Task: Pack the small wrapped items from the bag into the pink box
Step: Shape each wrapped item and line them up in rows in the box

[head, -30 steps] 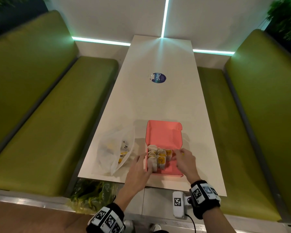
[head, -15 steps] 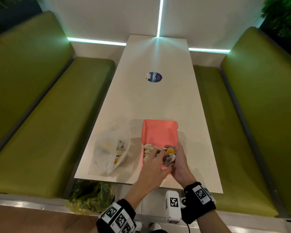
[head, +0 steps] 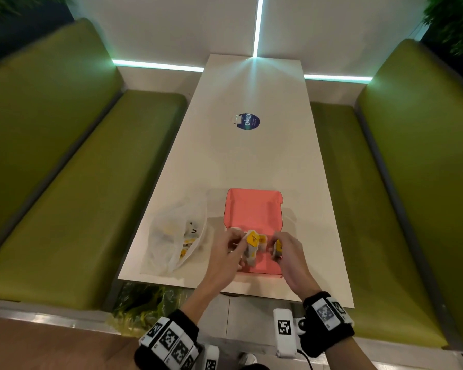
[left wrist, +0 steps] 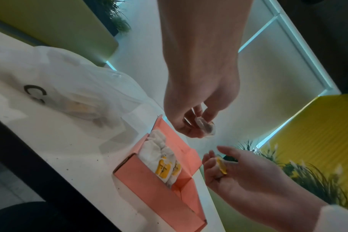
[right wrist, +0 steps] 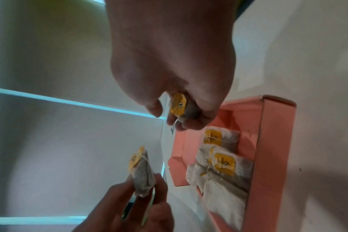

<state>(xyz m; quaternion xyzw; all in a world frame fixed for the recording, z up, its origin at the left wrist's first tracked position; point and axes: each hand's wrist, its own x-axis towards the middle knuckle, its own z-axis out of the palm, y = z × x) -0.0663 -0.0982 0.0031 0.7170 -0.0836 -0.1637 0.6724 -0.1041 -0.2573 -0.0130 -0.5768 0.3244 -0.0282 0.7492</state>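
The pink box (head: 251, 209) lies open on the white table, its lid standing at the back. Several wrapped tea bags with yellow tags (right wrist: 222, 163) lie at its left end (left wrist: 161, 157). My left hand (head: 238, 247) hovers over the box and pinches one tea bag (head: 251, 245) (right wrist: 141, 172). My right hand (head: 278, 249) hovers beside it and grips another tea bag (right wrist: 181, 108) (left wrist: 221, 166). The two hands are a little apart. The clear plastic bag (head: 177, 236) lies left of the box with more yellow-tagged items inside.
Green benches (head: 78, 196) run along both sides of the long table (head: 251, 161). A round blue sticker (head: 247, 121) is on the table farther back. The box's right half (head: 267, 265) shows bare pink floor. Plants (head: 142, 303) sit below the table's near edge.
One second ago my left hand was at the box's left wall and my right hand was reaching into the box. The hands then met over the box and have parted, each holding a tea bag.
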